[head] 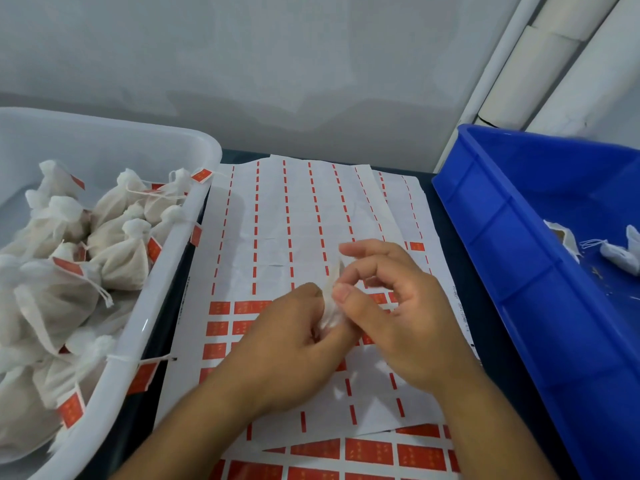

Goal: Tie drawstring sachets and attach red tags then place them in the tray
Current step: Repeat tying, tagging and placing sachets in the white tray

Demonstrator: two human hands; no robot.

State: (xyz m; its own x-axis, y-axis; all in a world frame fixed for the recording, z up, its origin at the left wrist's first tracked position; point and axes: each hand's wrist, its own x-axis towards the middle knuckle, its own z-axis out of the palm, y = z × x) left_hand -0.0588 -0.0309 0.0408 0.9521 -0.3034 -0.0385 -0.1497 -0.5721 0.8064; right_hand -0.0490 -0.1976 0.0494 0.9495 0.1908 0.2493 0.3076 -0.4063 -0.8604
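Below, dark table (446, 237) under label sheets (277, 216).

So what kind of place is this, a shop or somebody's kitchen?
Most likely a small packing or assembly bench. A white tub on the left holds many tied sachets with red tags, a blue crate on the right holds a few untied ones, and sheets of red labels cover the table.

We see a plain pale grey wall (277, 64) running behind a dark tabletop (450, 237). At the upper right, white pipes (540, 60) slant up the wall beside a narrow white rail (485, 84). Soft, even light falls across everything.
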